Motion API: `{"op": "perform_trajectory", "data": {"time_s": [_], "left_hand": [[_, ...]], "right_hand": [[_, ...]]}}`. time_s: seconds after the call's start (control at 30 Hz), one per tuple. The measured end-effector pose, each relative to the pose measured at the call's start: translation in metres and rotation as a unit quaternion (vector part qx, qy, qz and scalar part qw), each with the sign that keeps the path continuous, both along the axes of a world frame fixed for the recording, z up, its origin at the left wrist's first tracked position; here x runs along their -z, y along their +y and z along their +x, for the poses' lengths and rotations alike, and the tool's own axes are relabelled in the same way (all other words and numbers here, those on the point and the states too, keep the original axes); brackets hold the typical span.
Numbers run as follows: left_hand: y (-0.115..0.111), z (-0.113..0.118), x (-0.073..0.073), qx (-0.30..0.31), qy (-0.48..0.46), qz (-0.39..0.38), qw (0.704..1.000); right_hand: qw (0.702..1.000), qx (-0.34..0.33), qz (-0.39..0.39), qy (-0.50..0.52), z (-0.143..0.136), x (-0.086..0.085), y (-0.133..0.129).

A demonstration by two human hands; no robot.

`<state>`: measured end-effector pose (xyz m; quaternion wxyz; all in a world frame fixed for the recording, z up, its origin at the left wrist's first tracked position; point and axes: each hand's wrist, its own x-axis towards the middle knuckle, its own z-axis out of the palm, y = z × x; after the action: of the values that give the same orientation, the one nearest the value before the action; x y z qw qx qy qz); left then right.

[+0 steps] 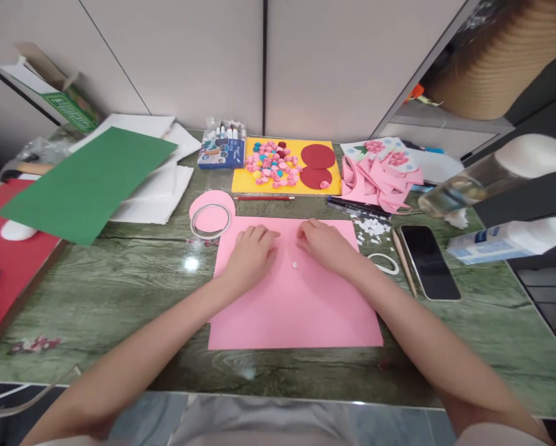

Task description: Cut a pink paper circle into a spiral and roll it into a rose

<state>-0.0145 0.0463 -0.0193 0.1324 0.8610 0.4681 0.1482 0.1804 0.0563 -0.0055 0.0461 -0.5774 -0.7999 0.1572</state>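
Note:
A sheet of pink paper (296, 310) lies flat on the table in front of me. My left hand (254, 253) rests on its upper left part, fingers loosely bent and apart, holding nothing I can see. On the upper right part of the sheet is my right hand (323, 245), its fingers curved toward the paper with nothing visible in them. A small white scrap (294, 265) sits on the paper between and just below the two hands. A roll of tape (212, 222) with a pink round piece lies beside the sheet's upper left corner.
Behind the sheet, a yellow board (310, 186) bears small coloured balls and dark red circles. Pink cut-offs (380, 179), white scraps (373, 228), scissors (384, 264) and a phone (429, 262) lie right, near two bottles. Green paper (92, 179) and a marker box (221, 152) are left.

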Motion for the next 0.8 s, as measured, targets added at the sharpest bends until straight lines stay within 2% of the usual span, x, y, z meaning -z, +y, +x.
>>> {"op": "perform_trajectory", "data": {"time_s": [0.07,0.23,0.53,0.8], "left_hand": [[0.017,0.006,-0.002,-0.003,-0.032,-0.074,0.997],[0.040,0.019,-0.005,0.030,-0.030,-0.118,0.992],[0.039,0.027,-0.014,0.015,-0.036,-0.177,0.983],[0.041,0.018,-0.008,0.038,-0.156,-0.220,0.962]], "right_hand": [[0.999,-0.019,-0.027,-0.002,0.001,-0.001,0.006],[0.997,-0.050,-0.059,0.012,0.005,0.003,0.016],[0.996,-0.025,-0.023,0.077,0.006,0.012,0.005],[0.985,0.024,0.044,0.164,0.013,0.017,-0.012]]}}
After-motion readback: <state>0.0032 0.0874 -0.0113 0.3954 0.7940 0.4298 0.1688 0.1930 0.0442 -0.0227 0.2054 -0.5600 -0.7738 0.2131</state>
